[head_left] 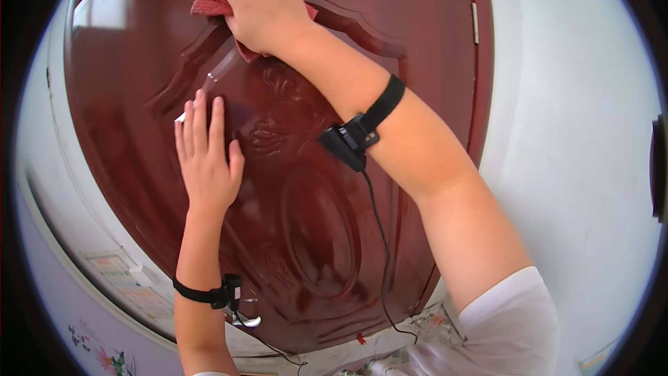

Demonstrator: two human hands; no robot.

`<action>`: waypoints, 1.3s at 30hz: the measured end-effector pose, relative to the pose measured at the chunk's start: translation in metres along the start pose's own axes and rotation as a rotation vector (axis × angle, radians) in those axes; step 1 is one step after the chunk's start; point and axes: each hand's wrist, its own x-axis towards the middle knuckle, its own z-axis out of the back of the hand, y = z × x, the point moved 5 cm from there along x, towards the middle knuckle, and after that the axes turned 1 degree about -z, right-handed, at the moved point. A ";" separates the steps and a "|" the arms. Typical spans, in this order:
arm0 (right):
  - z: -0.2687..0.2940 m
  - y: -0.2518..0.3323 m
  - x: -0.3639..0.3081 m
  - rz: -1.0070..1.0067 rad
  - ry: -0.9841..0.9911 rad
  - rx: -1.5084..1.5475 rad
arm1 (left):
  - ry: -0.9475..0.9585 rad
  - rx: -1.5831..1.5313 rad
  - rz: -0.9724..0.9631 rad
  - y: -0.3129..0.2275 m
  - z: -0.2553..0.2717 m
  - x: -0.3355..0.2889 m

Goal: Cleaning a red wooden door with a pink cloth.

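My right hand (pixel 268 7) presses a folded red cloth (pixel 211 1) against the upper part of a glossy dark red door (pixel 435 35). Its fingers curl over the cloth, and some of the cloth sticks out on both sides and below the palm. Lower and to the left, my left hand (pixel 209 160) lies with its fingers stretched out, close to or flat on the carved door face. It holds nothing that I can see. A small white bit (pixel 181 118) shows beside its fingers; what it is I cannot tell.
Black straps with small devices circle both arms, the right one (pixel 358 129) trailing a cable (pixel 383 237). A shiny door handle (pixel 247 320) is low by my left forearm. A hinge (pixel 475 23) and a pale wall (pixel 557 132) lie on the right; papers (pixel 129 282) hang at lower left.
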 end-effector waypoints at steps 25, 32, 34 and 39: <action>0.109 -0.150 -0.059 -0.410 0.024 -0.274 | -0.303 0.095 0.488 0.270 0.059 -0.134; 0.001 -0.016 0.023 -0.364 -0.001 -0.243 | -0.206 -0.016 0.543 0.271 0.050 -0.120; -0.026 0.027 0.042 -0.363 -0.020 -0.204 | -0.185 -0.045 0.494 0.259 0.044 -0.114; -0.104 0.156 0.081 -0.359 0.082 -0.182 | -0.082 -0.201 0.399 0.227 0.054 -0.107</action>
